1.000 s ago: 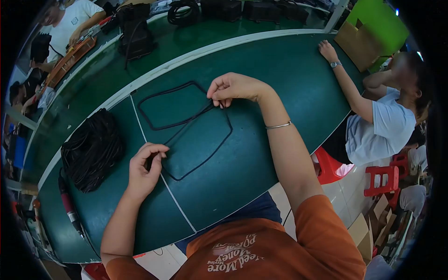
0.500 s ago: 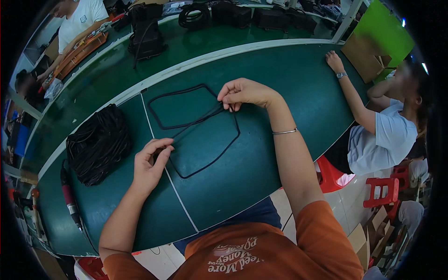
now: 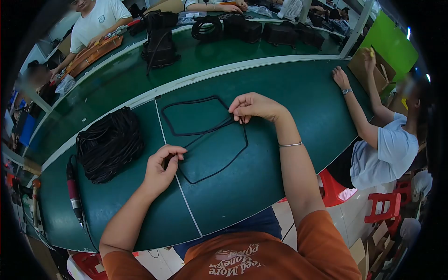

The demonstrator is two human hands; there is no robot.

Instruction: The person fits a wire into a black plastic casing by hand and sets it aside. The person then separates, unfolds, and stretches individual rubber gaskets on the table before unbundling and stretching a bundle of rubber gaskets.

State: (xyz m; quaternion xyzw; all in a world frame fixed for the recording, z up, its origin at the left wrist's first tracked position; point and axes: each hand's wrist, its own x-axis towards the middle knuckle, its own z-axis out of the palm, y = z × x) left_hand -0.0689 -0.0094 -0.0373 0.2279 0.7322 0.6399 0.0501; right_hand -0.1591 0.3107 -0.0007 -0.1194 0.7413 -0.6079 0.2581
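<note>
Cord (image 3: 192, 183) is pinched right of the pile (image 3: 109, 144), between fingertips of the left hand (image 3: 158, 171), near it, and the right hand (image 3: 256, 107), farther off; light, even tension is advised, so that kinks are avoided.

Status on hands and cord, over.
Left hand pinching black cord. Right hand pinching it too. Black bundle lies left, outside the loop.

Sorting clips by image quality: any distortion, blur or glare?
Head view: fisheye bending curves the ledge, corners black; head view: a seated person has a smudged face, a lamp glares upper right, left hand and right hand look fairly sharp.
</note>
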